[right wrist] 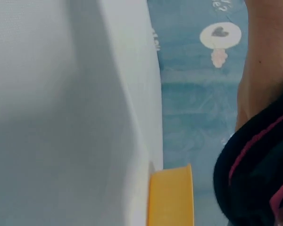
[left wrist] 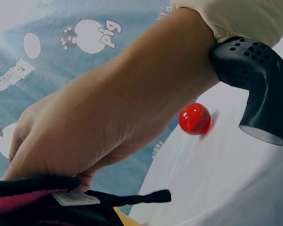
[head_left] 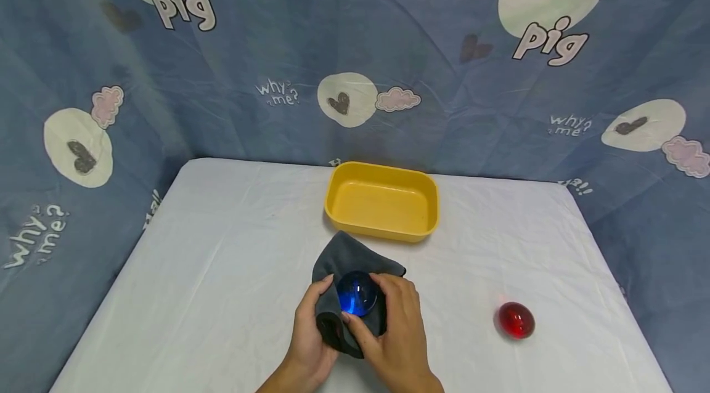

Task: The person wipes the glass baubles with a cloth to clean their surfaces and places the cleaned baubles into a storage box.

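from the head camera, we cradle a blue ball [head_left: 357, 293] in a grey cloth [head_left: 344, 257] just in front of the yellow tub [head_left: 382, 200]. our left hand [head_left: 310, 337] cups cloth from beneath, our right hand [head_left: 391, 331] curls around the ball, steadying it. a red ball [head_left: 516, 320] lies well right.

the left wrist view adds the cloth's pink lining.

the right wrist view shows only the tub's edge [right wrist: 172, 197].

left hand [head_left: 310, 334]: fingers curled, gripping | right hand [head_left: 396, 331]: fingers curled, gripping | hands touching
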{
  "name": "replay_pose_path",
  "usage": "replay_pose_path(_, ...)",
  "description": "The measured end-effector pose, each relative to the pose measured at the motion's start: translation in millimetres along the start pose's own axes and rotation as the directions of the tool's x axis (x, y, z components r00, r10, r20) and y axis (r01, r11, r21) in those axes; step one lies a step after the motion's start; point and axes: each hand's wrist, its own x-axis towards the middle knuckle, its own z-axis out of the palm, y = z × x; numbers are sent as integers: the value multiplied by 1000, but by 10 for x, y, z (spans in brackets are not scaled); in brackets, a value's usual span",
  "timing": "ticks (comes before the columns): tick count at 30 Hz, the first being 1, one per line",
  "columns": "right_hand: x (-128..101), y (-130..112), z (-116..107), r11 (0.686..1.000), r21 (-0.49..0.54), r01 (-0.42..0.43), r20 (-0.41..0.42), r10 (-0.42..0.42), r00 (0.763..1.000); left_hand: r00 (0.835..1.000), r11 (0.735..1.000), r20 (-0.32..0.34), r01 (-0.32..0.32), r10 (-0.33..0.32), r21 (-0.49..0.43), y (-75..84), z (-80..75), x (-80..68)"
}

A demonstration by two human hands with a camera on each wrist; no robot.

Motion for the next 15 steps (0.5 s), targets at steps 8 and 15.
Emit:
replay_pose_path(8, 22, 26, -8, 998, 45, 53, -29, -51, 998, 1000, 1000, 15, 9, -9, 12, -6, -7, -40)
replay_pose_path(15, -16, -10, -4, 1000, 3, -25, 43, 25, 999, 1000, 1000, -1, -19, 19, -5, 11, -7, -19)
